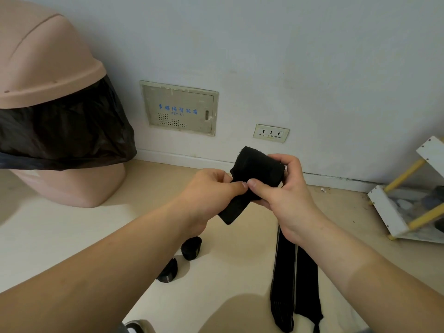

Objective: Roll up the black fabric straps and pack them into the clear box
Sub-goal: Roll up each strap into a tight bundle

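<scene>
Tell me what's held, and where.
A partly rolled black fabric strap: right hand wraps the roll, left hand pinches the loose tail.

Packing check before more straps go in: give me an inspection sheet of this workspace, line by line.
Surface: beige floor, small debris by the wall at right.
Job's things: half-rolled strap held in the air; far roll and near roll on the floor; flat straps lie unrolled under the right forearm; clear box not made out.
Clutter: pink bin with black liner at left; white and yellow rack at right.
Grippers: left hand pinches the strap's loose tail; right hand has its fingers curled round the rolled part.
Cables: nothing seen.
Surroundings: white wall, wall panel, socket.
</scene>
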### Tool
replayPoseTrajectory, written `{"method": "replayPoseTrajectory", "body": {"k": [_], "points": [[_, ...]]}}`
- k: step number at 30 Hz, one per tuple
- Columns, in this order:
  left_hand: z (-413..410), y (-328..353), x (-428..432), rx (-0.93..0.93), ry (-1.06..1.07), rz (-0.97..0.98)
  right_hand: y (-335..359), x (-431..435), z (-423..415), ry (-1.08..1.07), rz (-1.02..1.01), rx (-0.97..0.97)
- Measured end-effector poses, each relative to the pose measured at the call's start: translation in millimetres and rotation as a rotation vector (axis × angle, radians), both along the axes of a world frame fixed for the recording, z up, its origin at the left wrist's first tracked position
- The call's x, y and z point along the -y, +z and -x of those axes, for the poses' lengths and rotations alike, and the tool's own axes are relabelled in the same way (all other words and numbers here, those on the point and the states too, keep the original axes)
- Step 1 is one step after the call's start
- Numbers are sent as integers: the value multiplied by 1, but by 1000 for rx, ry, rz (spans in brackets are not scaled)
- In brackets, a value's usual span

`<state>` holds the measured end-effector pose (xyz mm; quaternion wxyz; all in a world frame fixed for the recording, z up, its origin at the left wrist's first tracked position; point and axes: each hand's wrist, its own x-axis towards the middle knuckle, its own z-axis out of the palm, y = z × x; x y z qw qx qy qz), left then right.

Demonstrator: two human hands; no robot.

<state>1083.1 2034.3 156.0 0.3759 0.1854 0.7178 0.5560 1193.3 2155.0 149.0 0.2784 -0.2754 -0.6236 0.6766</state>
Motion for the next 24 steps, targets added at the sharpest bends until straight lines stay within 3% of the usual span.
{"method": "replayPoseTrajectory", "body": {"k": [4, 8, 11, 19, 24], "points": [[-3, 1, 2, 48, 41, -87, -4, 0, -1, -19, -55, 3], [-4, 7, 4, 245, 154, -178, -2, 2, -1, 7, -97, 25], [-3, 5, 3, 314, 123, -211, 1, 4, -3, 81, -85, 5], [4, 9, 7, 236, 127, -155, 7, -10, -7, 120, 179, 26], [4, 18, 12, 153, 89, -152, 9, -17, -15, 392, 329, 104]]}}
